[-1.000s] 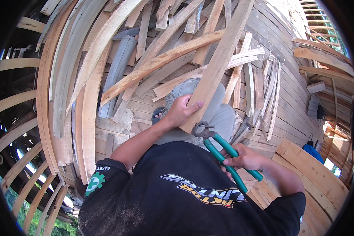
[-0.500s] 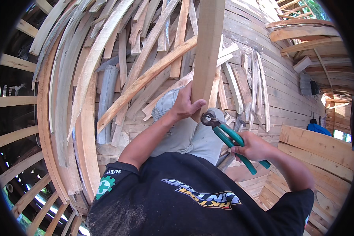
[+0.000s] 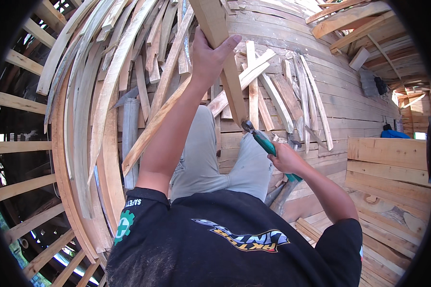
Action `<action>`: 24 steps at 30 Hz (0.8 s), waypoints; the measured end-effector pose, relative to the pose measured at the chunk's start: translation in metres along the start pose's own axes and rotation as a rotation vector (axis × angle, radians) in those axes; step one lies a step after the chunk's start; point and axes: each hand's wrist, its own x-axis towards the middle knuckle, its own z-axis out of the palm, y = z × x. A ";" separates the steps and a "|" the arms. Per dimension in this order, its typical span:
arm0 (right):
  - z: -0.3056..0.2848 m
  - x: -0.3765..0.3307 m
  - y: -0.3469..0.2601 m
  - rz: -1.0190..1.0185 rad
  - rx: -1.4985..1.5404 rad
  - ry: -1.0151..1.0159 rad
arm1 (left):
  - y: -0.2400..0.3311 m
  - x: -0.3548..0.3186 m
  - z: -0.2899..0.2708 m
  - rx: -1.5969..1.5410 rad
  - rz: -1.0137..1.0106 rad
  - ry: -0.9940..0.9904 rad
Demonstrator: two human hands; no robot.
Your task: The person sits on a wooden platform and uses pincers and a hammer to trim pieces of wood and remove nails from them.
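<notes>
A long wooden beam [image 3: 232, 91] slants up from near my knees to the top of the view. My left hand [image 3: 211, 56] is closed round it high up, thumb across the near face. In my right hand [image 3: 286, 158] is a pair of end-cutting pincers [image 3: 260, 138] with green handles. Their dark jaws are at the beam's lower end; whether they bite on anything there I cannot tell. My bent knees in light grey trousers [image 3: 246, 165] are just below the beam.
Loose wooden strips [image 3: 268, 103] lie scattered over the plank floor [image 3: 277, 33] ahead. Long curved boards [image 3: 62, 158] stand along the left, beside open ribs [image 3: 21, 147]. A wooden plank partition [image 3: 388, 155] rises at the right, with a blue item [image 3: 394, 133] behind it.
My left hand has moved up and away along the beam, which now tilts to the left. The pincers' jaws have closed up and moved to the beam's lower end.
</notes>
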 end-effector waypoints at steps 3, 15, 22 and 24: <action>0.028 0.049 0.021 -0.009 0.029 0.078 | -0.029 0.013 0.001 0.007 -0.038 0.011; 0.132 0.197 0.027 0.158 0.215 0.154 | -0.161 0.038 -0.039 0.240 -0.144 0.129; 0.142 0.205 0.021 0.261 0.245 0.036 | -0.183 0.032 -0.041 0.201 -0.141 0.125; 0.146 0.211 0.023 0.257 0.269 0.024 | -0.191 0.034 -0.044 0.205 -0.122 0.141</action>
